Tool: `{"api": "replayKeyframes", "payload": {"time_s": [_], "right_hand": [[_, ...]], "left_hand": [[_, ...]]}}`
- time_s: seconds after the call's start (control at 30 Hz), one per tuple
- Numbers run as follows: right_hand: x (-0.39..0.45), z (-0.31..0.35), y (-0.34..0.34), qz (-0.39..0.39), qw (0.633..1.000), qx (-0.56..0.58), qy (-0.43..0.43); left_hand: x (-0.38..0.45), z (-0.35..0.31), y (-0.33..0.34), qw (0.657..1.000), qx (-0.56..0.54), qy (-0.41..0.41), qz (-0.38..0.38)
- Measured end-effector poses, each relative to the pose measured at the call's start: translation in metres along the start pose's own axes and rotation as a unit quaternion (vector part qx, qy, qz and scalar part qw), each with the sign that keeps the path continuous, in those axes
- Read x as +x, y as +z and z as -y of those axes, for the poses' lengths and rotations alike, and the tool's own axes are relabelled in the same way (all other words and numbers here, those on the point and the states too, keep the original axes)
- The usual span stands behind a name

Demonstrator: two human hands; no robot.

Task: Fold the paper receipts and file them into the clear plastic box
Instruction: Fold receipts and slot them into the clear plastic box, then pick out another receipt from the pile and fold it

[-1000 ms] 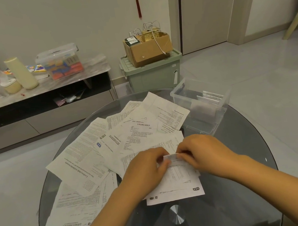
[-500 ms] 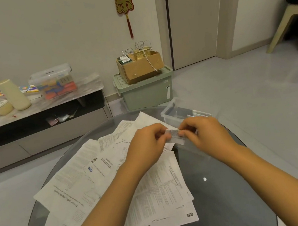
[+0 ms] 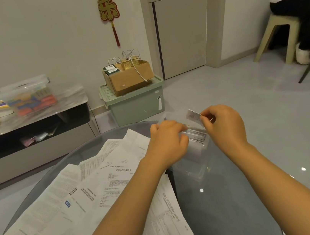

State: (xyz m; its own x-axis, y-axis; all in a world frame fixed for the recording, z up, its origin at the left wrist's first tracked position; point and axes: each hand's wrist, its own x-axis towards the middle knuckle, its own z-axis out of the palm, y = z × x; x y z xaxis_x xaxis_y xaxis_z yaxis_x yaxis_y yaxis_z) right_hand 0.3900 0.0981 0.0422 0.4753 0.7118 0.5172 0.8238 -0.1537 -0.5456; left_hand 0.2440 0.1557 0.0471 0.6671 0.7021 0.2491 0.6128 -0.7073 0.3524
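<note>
My right hand (image 3: pixel 223 125) pinches a small folded receipt (image 3: pixel 193 115) and holds it in the air just above the clear plastic box (image 3: pixel 195 171) at the far side of the round glass table (image 3: pixel 224 207). Several folded receipts (image 3: pixel 198 138) stand inside the box. My left hand (image 3: pixel 167 142) is at the box's left side, its index finger and thumb curled round the left edge of those filed receipts. A big overlapping pile of unfolded receipts and printed sheets (image 3: pixel 100 186) covers the table's left half, partly under my left forearm.
Beyond the table stand a green storage bin (image 3: pixel 133 102) with a cardboard box (image 3: pixel 128 77) on top, and a low cabinet (image 3: pixel 30 124) at the left. A person sits on a beige stool (image 3: pixel 278 34) at the far right.
Both hands lifted off the pile with the folded receipt and moved forward and right to the box. My left hand let go of it and went to the filed receipts.
</note>
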Motion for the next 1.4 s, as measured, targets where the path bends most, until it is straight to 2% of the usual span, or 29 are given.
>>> {"api": "replayKeyframes", "payload": {"time_s": [0.1,0.27,0.6,0.73,0.87,1.07,1.27,1.4], "right_hand": [[0.005,-0.005,0.006,0.001,1.0,-0.02,0.002],[0.009,-0.01,0.011,0.018,0.999,-0.036,0.009],[0.008,-0.005,0.018,0.036,0.997,-0.056,0.024],[0.011,-0.003,0.015,0.071,0.987,-0.133,0.052],[0.015,-0.002,0.01,0.123,0.971,-0.189,0.075],[0.014,-0.002,0.012,0.151,0.973,-0.154,0.078],[0.0,0.005,0.005,0.088,0.988,-0.122,0.023],[-0.02,0.023,-0.004,0.084,0.995,-0.058,-0.018]], "left_hand": [[0.015,-0.004,0.008,0.998,0.021,0.036,0.042],[0.034,-0.006,0.021,0.992,0.083,0.044,0.089],[0.031,-0.002,0.028,0.997,0.036,0.034,0.056],[0.028,-0.002,0.028,0.999,0.012,0.036,0.035],[0.029,-0.003,0.028,0.996,0.049,0.043,0.061],[0.033,-0.007,0.025,0.994,0.063,0.027,0.083],[0.018,-0.009,0.008,0.999,0.023,0.018,0.03],[-0.015,-0.01,-0.012,1.0,0.013,-0.005,0.027]]}}
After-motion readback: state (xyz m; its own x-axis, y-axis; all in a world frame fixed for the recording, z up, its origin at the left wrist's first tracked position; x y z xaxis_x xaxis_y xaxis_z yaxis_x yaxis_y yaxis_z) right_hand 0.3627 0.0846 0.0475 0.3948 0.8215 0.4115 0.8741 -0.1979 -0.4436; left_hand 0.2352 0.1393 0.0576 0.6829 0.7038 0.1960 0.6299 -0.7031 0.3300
